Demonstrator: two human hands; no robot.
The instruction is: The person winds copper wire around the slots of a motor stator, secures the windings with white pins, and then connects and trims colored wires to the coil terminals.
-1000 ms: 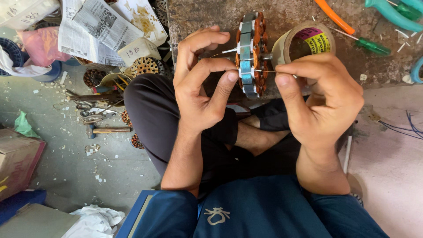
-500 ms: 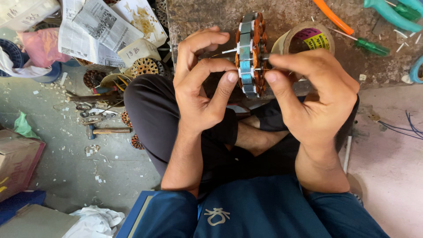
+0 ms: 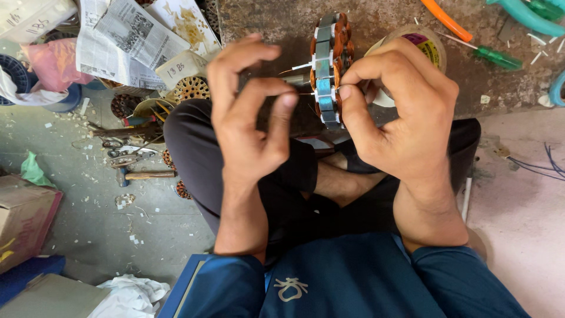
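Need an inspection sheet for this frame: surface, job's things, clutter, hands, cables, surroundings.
Surface: rough dark slab ahead of the crossed legs, speckled with white chips.
Job's things: motor stator, on edge, copper windings and grey laminations, white slips sticking out on its left.
Clutter: green-handled screwdriver, orange tool, tape roll on the slab; hammer and loose metal tools on the floor.
Hands: right hand pinches the stator's near edge; left hand just left of it, fingertips curled together, contact with the stator unclear.
Cables: thin blue wires on the pink floor at right.
Surroundings: newspapers, cardboard box, white rag.
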